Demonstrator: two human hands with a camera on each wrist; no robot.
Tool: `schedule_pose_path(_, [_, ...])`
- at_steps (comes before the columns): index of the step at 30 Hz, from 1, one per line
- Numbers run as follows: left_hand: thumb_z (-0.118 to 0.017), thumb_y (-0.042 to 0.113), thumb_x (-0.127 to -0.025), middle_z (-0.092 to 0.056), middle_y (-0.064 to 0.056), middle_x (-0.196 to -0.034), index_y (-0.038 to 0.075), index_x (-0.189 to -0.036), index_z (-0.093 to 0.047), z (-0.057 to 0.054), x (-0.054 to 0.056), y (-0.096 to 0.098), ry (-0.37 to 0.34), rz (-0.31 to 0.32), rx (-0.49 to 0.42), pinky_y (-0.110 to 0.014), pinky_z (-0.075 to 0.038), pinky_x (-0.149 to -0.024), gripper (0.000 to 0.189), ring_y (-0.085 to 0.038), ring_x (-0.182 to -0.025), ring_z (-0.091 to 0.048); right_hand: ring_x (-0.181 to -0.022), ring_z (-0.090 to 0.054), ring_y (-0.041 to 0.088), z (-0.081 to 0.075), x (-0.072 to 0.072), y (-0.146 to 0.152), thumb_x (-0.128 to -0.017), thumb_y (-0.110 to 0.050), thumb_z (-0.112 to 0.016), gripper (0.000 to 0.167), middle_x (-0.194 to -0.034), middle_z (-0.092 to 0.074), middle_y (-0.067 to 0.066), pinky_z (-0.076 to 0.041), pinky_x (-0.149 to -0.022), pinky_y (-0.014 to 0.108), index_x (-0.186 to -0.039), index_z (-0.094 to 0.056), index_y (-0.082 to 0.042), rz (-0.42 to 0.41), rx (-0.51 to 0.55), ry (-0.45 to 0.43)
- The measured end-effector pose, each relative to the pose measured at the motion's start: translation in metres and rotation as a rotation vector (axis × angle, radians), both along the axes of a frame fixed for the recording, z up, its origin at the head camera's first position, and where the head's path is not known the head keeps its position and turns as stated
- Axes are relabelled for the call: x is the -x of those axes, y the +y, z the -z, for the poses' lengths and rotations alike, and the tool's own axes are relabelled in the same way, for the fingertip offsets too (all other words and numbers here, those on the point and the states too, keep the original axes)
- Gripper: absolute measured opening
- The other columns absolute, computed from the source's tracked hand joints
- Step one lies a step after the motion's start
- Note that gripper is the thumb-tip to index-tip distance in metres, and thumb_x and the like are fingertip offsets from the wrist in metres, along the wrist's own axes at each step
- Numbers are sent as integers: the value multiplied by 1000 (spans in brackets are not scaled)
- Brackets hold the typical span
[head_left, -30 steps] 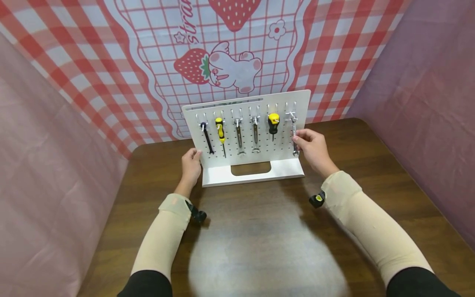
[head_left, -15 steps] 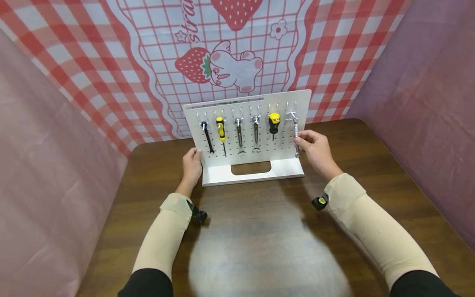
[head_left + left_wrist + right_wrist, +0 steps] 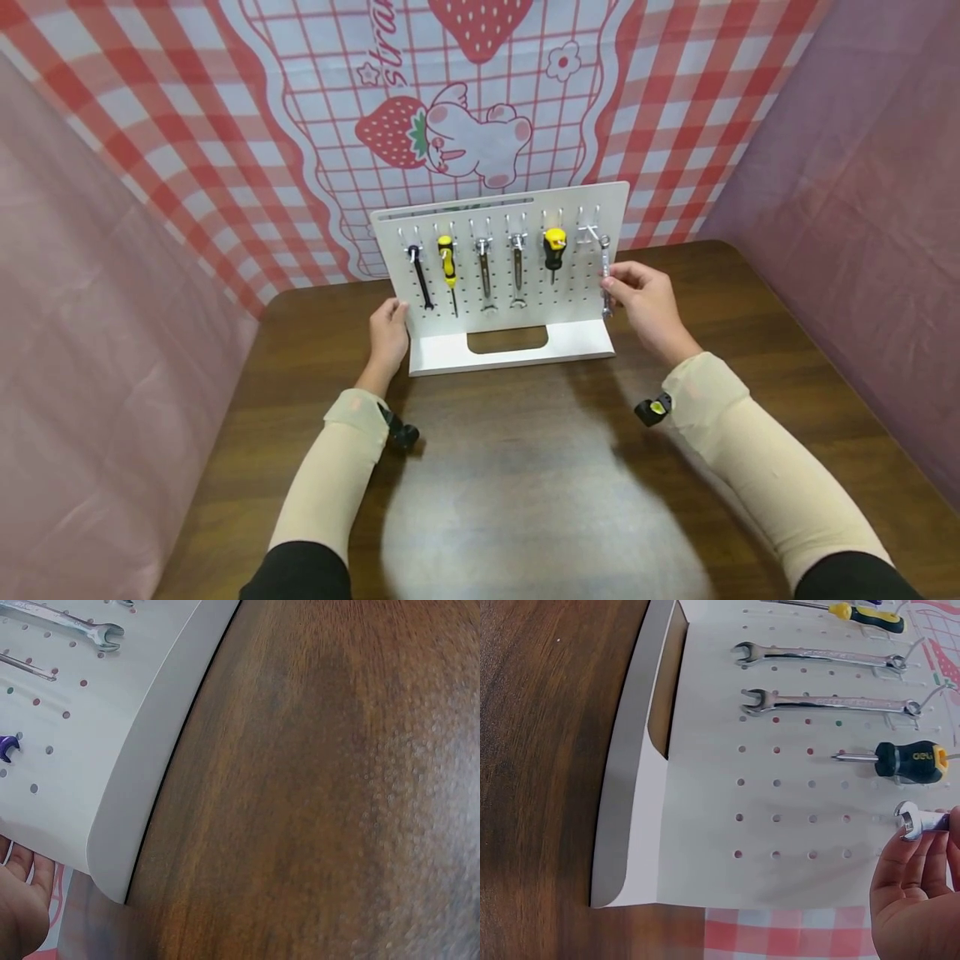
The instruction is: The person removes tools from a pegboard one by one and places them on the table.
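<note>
Head view: white pegboard (image 3: pixel 573 296), one, upright on a brown wooden table (image 3: pixel 510 467); base flange with cut-out along the front. Silver wrench (image 3: pixel 605 258), one, upright before the pegboard's right end, its upper end beside the tip of the end hook (image 3: pixel 591 229); whether the ring is on that hook cannot be told. Right hand (image 3: pixel 648 304): just off the pegboard's right edge, thumb and fingers pinching the wrench shaft. Left hand (image 3: pixel 387 337): at the pegboard's left edge, gripping it, fingers reaching behind. Hung on the pegboard, left to right: dark wrench (image 3: pixel 421 279); long yellow-and-black screwdriver (image 3: pixel 447 262), shaft down; two further silver wrenches (image 3: pixel 483 271), side by side at the pegboard's middle; stubby yellow-and-black screwdriver (image 3: pixel 554 250), marked "deli", shaft down. Behind the pegboard: red-and-white checked cloth (image 3: pixel 675 100), strawberry print.
</note>
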State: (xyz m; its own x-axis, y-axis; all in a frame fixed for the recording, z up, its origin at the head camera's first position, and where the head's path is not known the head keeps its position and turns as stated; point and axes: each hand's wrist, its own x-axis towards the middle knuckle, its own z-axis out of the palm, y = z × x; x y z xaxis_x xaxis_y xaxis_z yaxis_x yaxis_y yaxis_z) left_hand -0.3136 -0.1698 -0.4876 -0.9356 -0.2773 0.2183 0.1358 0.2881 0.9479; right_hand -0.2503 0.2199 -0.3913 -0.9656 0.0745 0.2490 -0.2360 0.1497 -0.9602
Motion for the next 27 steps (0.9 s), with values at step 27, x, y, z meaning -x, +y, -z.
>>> schedule_pose_path(27, [-58,7,-102,-49,-7,-76,-7,-95,-64,0,-1,-1,7,7,-4,-25,-37,-68,17,-14,-73,-44,-73,-61,10,13,-4,33,-98,-1,-63,7,-84,-69,-1,-49,-62,21,-100,-68,4,5,103,-26])
